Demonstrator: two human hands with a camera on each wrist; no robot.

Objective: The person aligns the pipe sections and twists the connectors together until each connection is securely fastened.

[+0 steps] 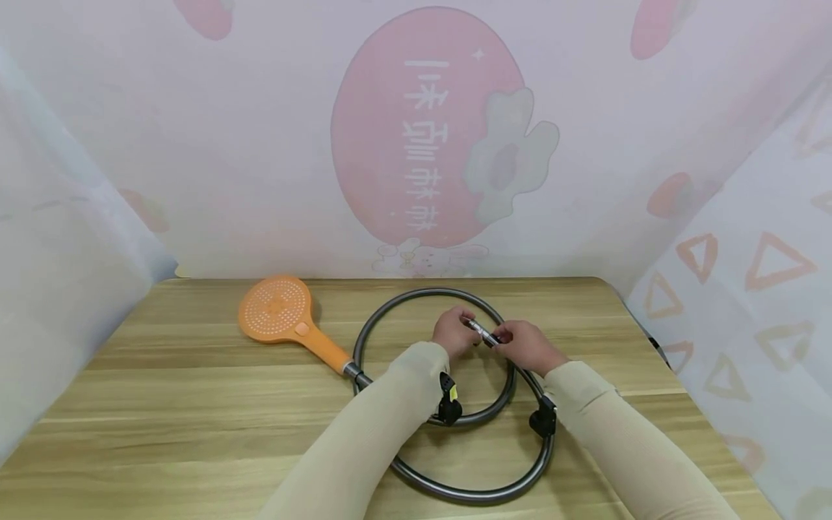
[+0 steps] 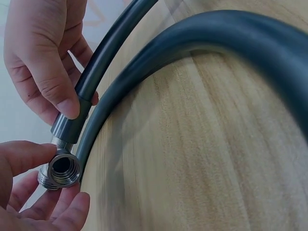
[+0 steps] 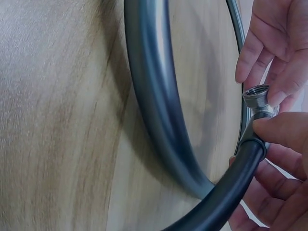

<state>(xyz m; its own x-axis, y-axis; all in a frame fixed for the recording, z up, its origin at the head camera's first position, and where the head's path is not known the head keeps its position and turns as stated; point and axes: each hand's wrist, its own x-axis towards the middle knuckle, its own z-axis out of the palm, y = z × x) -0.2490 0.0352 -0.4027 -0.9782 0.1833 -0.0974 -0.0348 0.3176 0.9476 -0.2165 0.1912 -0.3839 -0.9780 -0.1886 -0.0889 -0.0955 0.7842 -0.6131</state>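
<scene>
An orange handheld shower head [image 1: 276, 310] lies face up at the left, its handle joined to a dark grey shower hose [image 1: 481, 497] looped on the table. My left hand [image 1: 453, 334] pinches a small silver metal fitting with threaded openings [image 2: 64, 169] between thumb and fingers. The hose's other end, a grey collar [image 2: 70, 127], is pinched by my right hand [image 1: 529, 347]. Fitting and collar meet in line, both raised off the table inside the loops. In the right wrist view, the left-hand fingers [image 3: 284, 79] partly cover the fitting.
The wood-grain table [image 1: 162, 419] ends at a back edge against a pale printed curtain [image 1: 260, 144]. Curtains also hang at both sides. Hose loops lie around and under both forearms, and a black wrist camera [image 1: 543, 417] sits close to the hose.
</scene>
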